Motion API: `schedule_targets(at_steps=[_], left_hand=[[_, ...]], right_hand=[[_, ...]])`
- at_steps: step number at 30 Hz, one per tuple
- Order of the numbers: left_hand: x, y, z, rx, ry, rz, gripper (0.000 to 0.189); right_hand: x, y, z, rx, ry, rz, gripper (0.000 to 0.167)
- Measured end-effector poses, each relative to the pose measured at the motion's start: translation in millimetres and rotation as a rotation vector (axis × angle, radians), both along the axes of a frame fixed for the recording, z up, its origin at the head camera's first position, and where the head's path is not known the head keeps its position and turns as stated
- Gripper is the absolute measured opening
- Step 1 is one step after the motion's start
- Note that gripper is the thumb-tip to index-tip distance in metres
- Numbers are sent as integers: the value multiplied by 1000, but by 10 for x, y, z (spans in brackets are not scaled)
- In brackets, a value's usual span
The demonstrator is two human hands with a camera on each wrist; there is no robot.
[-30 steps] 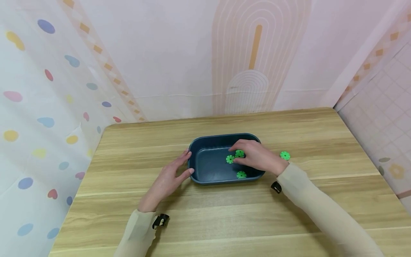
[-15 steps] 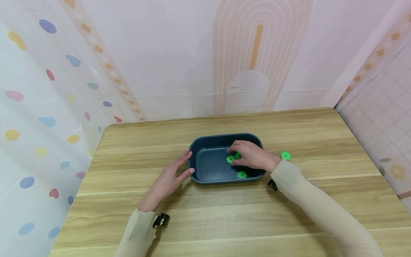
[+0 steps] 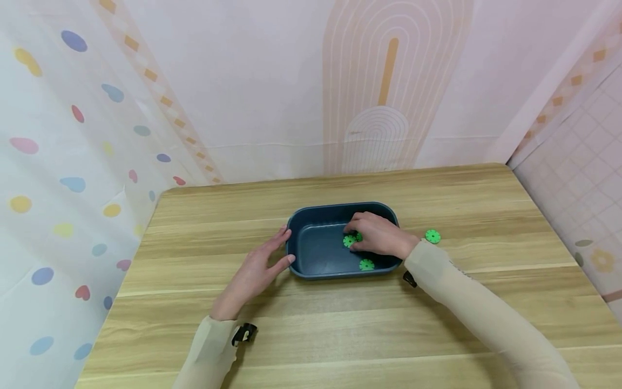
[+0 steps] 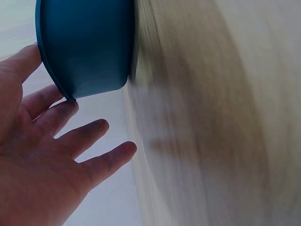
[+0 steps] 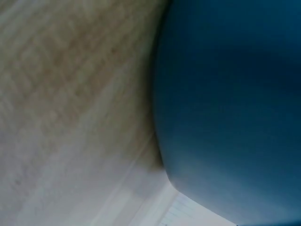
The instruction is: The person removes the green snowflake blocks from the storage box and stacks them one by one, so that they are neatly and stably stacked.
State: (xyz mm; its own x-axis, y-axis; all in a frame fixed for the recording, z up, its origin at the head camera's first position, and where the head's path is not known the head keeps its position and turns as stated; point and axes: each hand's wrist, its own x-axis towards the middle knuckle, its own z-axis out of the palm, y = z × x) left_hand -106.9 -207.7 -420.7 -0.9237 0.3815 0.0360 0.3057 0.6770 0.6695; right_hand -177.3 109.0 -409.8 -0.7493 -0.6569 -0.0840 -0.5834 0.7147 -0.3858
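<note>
A dark blue oblong tray [image 3: 320, 274] stands on the wooden table. My left hand [image 3: 252, 273] rests its fingertips and thumb on the tray's left end. In the left wrist view, the left hand [image 4: 51, 136] has its fingers spread, some touching the tray's rim [image 4: 51, 73]. My right hand [image 3: 381, 236] reaches over the right end into the tray, thumb and fingers apart above a green notched disc [image 3: 349, 241]. Another green disc [image 3: 359, 236] is partly hidden under that hand. A further green disc [image 3: 366, 265] lies near the tray's front wall.
One green disc [image 3: 433, 236] lies on the table [image 3: 340, 335], right of the tray. Patterned cloth [image 3: 262, 108] hangs behind the table and along its sides. The right wrist view shows mostly the tray's outer wall [image 5: 230, 108], and no hand.
My right hand has shifted slightly left inside the tray and covers more of the green discs there. The left hand and the tray have stayed in place.
</note>
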Motion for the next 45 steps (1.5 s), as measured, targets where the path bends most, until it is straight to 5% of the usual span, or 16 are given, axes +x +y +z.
schedule_targets(at_steps=[30,45], left_hand=[[0,-1,13,-4,-10,-1,62],[0,-9,3,-8,-6,-4,63]], right_hand=[[-6,-39,-46,60,65,33,29],[89,-18,75,-45,56,-18,30]])
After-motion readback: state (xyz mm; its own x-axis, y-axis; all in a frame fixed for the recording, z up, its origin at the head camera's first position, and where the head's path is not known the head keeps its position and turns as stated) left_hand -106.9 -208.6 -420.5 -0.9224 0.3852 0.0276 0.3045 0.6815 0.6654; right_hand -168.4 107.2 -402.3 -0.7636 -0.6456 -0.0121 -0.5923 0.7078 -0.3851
